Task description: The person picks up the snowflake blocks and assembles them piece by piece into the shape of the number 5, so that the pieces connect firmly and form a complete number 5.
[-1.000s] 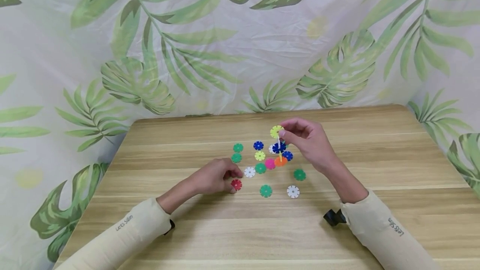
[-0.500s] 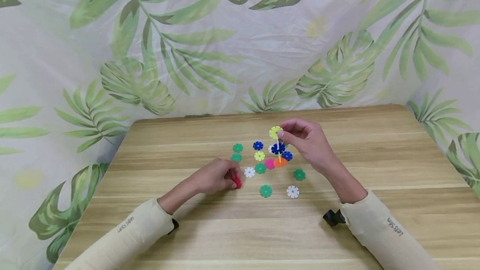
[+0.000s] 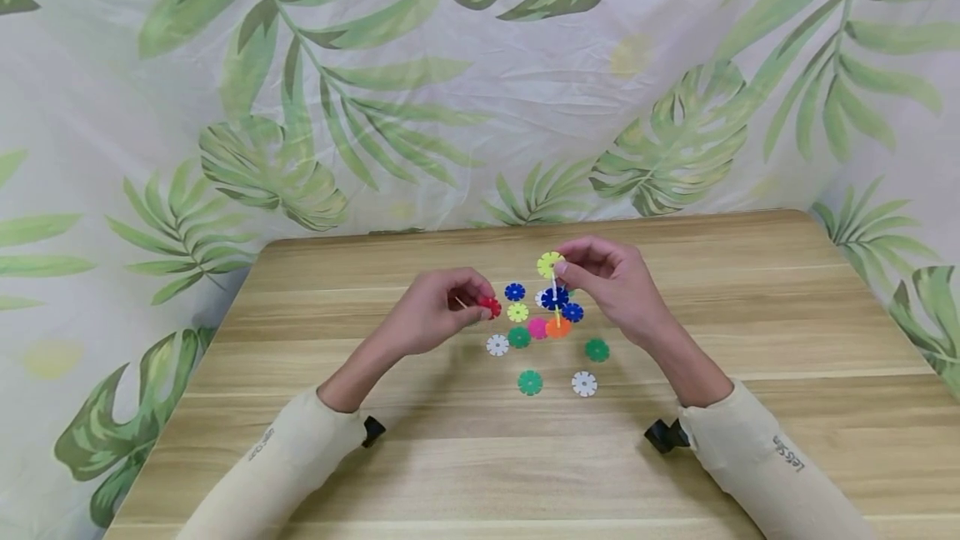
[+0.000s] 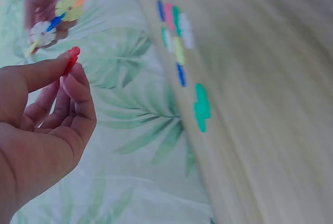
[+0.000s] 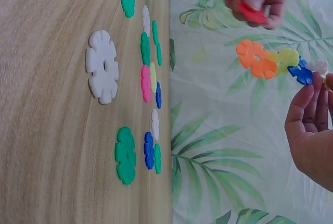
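My left hand pinches a red snowflake disc between thumb and fingers, raised off the table, left of the chain. In the left wrist view the red disc stands edge-on at the fingertips. My right hand grips the top yellow snowflake disc of a chain of interlocked discs. Below it the chain runs through white, a blue disc, another yellow disc and an orange disc at the free end. Red and orange discs are apart.
Loose discs lie flat on the wooden table: green, white, pink, blue and others. Some are partly hidden behind the chain and hands. A leaf-patterned cloth hangs behind the table's far edge.
My left hand has picked up the red disc from the table and carried it upward and away, closer to the chain. The right hand has stayed nearly still with the chain.
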The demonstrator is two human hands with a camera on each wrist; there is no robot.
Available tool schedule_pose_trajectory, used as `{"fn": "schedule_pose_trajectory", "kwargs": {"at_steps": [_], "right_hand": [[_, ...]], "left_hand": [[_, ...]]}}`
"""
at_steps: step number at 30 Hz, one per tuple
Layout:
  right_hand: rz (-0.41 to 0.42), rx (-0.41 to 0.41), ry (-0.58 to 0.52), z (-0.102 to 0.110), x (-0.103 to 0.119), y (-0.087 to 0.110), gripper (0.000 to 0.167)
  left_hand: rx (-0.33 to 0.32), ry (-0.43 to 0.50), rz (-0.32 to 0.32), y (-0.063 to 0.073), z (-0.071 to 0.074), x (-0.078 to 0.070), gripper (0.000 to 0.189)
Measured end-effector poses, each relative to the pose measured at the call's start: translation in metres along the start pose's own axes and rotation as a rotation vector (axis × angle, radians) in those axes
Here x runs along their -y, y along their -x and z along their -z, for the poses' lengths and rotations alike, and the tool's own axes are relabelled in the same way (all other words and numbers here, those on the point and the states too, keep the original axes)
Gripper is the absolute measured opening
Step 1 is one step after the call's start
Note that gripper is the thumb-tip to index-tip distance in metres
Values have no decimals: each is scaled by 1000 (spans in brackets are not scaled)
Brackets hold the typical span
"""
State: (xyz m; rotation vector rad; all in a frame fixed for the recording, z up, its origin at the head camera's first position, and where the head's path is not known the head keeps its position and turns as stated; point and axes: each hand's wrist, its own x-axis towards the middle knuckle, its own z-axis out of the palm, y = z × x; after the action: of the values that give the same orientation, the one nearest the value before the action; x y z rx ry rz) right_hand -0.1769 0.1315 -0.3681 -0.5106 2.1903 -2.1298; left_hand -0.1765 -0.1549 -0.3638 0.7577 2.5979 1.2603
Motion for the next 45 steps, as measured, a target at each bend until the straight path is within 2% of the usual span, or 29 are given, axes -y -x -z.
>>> {"fn": "schedule_pose_trajectory", "kwargs": {"at_steps": [5, 11, 21, 26, 30, 33, 39, 45], "right_hand": [[-2, 0, 1, 0, -1, 0, 24], [-7, 3, 0, -1, -2, -1, 25], [-11, 1, -4, 0, -3, -2, 26], [-17, -3, -3, 0, -3, -2, 26], [-17, -4, -13, -1, -3, -2, 26], [-17, -6, -16, -1, -3, -2, 26], [-12, -10, -13, -1, -3, -1, 26], [-10, -16, 3, 0, -2, -1, 27]], "left_hand": [[-92, 96, -6, -6, 4, -9, 10], [-165, 184, -34, -11, 5, -18, 9], [-219, 295, -126, -19, -1, -28, 9], [-254, 371, -160, -24, -6, -28, 8], [-285, 394, -179, -26, -12, -25, 7], [-292, 398, -195, -27, -16, -24, 8], [-267, 422, -243, -27, -22, -23, 13], [-257, 422, -249, -26, -24, -23, 15]]}}
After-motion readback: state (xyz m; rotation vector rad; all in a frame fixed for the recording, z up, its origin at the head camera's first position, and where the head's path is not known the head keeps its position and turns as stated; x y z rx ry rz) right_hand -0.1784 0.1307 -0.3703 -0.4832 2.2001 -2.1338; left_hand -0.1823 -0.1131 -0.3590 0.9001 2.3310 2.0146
